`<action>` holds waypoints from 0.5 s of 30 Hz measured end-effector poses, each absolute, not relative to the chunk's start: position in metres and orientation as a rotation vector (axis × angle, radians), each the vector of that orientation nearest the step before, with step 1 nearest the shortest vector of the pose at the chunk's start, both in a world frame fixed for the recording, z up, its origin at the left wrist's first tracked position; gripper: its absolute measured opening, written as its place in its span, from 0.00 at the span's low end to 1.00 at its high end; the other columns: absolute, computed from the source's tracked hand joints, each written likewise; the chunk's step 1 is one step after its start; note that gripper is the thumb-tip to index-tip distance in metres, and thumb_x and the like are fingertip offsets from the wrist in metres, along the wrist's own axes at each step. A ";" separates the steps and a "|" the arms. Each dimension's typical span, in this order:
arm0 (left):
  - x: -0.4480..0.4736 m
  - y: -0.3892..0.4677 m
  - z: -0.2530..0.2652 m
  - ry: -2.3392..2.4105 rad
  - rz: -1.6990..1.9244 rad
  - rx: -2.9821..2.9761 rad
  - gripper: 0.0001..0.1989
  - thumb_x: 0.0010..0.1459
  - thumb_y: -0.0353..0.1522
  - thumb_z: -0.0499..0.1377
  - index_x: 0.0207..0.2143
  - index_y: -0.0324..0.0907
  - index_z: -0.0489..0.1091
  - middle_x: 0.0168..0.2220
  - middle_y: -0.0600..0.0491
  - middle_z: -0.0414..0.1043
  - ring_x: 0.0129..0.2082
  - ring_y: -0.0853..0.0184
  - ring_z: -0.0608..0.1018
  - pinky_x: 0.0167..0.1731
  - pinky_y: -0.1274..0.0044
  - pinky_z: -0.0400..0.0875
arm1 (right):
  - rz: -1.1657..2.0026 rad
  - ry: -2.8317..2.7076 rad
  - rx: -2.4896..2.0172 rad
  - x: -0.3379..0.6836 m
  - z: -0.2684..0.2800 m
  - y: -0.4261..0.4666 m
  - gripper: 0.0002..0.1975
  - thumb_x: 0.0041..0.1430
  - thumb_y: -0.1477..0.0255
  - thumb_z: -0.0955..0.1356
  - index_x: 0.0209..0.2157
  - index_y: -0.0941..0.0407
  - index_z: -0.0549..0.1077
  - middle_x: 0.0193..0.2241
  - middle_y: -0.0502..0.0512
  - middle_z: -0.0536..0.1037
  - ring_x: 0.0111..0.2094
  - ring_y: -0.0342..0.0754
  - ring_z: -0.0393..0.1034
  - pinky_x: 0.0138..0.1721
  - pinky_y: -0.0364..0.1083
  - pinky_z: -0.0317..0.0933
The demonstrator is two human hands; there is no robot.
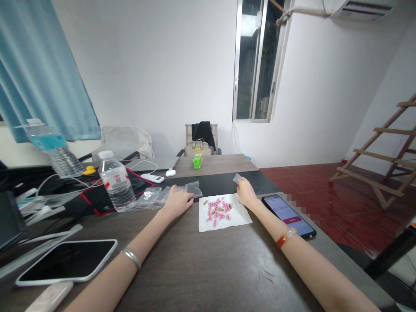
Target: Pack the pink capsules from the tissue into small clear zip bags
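- Head view, left hand: fingers resting on clear plastic bags, left of the paper sheet; whether it is gripping them, one cannot tell.
- Right hand: closing narrowly, pinching a small clear bag by the paper's far right corner.
- White paper sheet: lying flat on the worktop, between the two hands.
- Pink pills: lying scattered on the paper sheet.
- Brown capsules: lying among the pink pills.
- Phone with a lit screen: lying to the right of the paper, beside the right forearm.
- White-edged phone: lying screen-up and dark, left of the left forearm.
- Water bottle with a red-marked label: standing left of the clear plastic bags.
- Green box: sitting towards the far end, beyond the paper.
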State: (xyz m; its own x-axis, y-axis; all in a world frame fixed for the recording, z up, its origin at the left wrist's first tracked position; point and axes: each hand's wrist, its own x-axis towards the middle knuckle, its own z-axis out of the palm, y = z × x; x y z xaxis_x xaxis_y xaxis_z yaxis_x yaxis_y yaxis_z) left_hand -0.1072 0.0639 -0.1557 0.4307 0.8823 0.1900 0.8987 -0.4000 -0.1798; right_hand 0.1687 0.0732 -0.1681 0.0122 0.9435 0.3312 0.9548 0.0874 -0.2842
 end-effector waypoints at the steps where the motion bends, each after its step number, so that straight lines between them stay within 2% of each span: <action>1: -0.108 0.064 -0.157 -1.526 -0.089 -2.435 0.18 0.61 0.34 0.47 0.43 0.43 0.76 0.42 0.41 0.77 0.44 0.54 0.76 0.55 0.53 0.49 | -0.016 -1.914 -1.806 0.168 -0.172 0.075 0.19 0.58 0.84 0.59 0.47 0.61 0.73 0.47 0.63 0.73 0.48 0.49 0.70 0.48 0.42 0.61; 4: -0.109 0.064 -0.159 -1.519 -0.080 -2.421 0.18 0.60 0.30 0.47 0.37 0.41 0.77 0.40 0.41 0.77 0.44 0.53 0.76 0.55 0.53 0.48 | 0.010 -1.824 -1.655 0.169 -0.183 0.080 0.19 0.59 0.83 0.58 0.46 0.61 0.75 0.44 0.61 0.74 0.45 0.47 0.70 0.49 0.42 0.60; 9: -0.109 0.059 -0.156 -1.635 -0.066 -2.268 0.17 0.55 0.24 0.48 0.32 0.37 0.77 0.39 0.39 0.77 0.41 0.51 0.77 0.55 0.53 0.47 | 0.049 -1.646 -1.514 0.165 -0.191 0.084 0.14 0.59 0.78 0.60 0.34 0.60 0.78 0.36 0.61 0.75 0.38 0.48 0.71 0.44 0.44 0.63; 15: -0.096 0.052 -0.151 -1.724 -0.327 -2.199 0.17 0.58 0.26 0.46 0.37 0.41 0.75 0.47 0.43 0.75 0.46 0.55 0.75 0.52 0.60 0.53 | 0.217 -1.575 -1.402 0.155 -0.192 0.082 0.11 0.58 0.77 0.62 0.31 0.60 0.77 0.34 0.59 0.76 0.35 0.47 0.71 0.40 0.43 0.63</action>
State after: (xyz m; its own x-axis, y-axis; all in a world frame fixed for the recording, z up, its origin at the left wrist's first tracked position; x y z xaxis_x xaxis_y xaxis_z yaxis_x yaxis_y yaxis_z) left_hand -0.0955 0.0521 -0.1515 0.2428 0.8949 0.3745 0.9699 -0.2157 -0.1135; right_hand 0.1552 0.0815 -0.1923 0.1437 0.8352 0.5308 0.6608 0.3183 -0.6797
